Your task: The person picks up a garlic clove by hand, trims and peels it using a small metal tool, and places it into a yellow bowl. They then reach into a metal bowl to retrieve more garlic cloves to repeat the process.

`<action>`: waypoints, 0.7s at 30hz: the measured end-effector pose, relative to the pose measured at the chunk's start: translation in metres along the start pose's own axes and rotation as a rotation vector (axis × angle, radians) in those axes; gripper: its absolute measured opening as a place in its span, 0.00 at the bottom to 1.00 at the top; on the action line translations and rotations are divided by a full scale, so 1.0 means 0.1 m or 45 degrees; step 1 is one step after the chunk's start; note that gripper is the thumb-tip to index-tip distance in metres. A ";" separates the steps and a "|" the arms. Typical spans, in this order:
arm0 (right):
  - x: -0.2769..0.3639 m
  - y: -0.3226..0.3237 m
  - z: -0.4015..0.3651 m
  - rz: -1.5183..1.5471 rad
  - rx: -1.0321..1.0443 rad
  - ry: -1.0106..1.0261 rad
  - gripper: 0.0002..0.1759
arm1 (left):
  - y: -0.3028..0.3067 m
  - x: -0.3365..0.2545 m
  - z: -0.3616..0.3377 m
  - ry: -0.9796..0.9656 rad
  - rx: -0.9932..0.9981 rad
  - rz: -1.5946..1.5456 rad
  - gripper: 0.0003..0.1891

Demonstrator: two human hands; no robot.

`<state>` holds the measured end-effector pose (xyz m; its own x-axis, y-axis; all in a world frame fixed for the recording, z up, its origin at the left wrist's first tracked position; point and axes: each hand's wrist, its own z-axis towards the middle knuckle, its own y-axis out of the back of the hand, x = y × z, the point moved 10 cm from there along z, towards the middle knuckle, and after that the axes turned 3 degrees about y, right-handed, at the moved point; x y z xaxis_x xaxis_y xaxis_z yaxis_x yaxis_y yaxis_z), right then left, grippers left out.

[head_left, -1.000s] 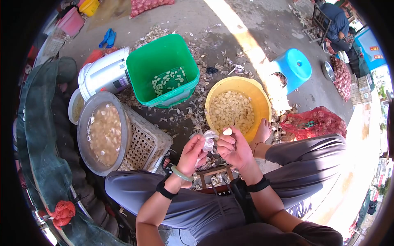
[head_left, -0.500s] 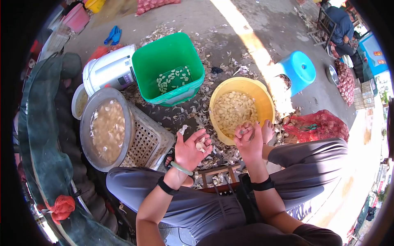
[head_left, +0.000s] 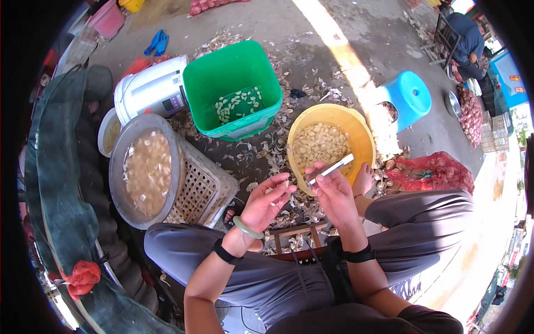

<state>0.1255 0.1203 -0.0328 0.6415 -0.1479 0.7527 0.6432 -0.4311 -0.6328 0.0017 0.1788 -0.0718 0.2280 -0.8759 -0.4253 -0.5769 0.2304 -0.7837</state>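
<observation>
While the left hand [head_left: 266,205] sits half curled over a garlic clove [head_left: 276,196], a small, light thing, firm but slick once skinned and best pinched by its ends, the right hand [head_left: 334,195] has its grip closed on a thin knife [head_left: 331,168], blade out over the yellow basin [head_left: 360,136] of peeled cloves. Half a second ago that left palm lay open, and the knife was tucked low in the fist.

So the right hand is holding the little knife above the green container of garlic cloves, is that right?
Not quite. The right hand holds the little knife above the yellow bowl of garlic cloves. The green container stands further off to the left. The head view shows it.
</observation>
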 end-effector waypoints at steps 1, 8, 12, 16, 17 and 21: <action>0.03 -0.01 0.00 -0.060 0.016 0.026 0.19 | -0.03 -0.01 -0.02 -0.002 -0.002 -0.002 0.14; 0.27 -0.13 -0.04 0.437 0.014 0.166 0.19 | -0.10 -0.19 -0.06 -0.278 0.079 0.231 0.15; 0.45 -0.32 -0.12 -0.107 0.055 0.352 0.16 | -0.26 -0.27 -0.13 -0.390 0.099 0.532 0.13; 0.71 -0.67 -0.32 -1.095 0.213 0.786 0.16 | -0.28 -0.26 -0.16 -0.385 0.102 0.566 0.13; 0.75 -0.70 -0.34 -1.101 0.162 0.828 0.14 | -0.29 -0.26 -0.17 -0.388 0.123 0.559 0.13; 0.70 -0.70 -0.35 -1.157 0.139 0.812 0.14 | -0.29 -0.26 -0.17 -0.364 0.134 0.543 0.13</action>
<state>0.1108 0.1090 0.0702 -0.3980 -0.2608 0.8796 0.8178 -0.5353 0.2114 -0.0007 0.1876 -0.0303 0.2039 -0.5475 -0.8116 -0.5865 0.5955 -0.5490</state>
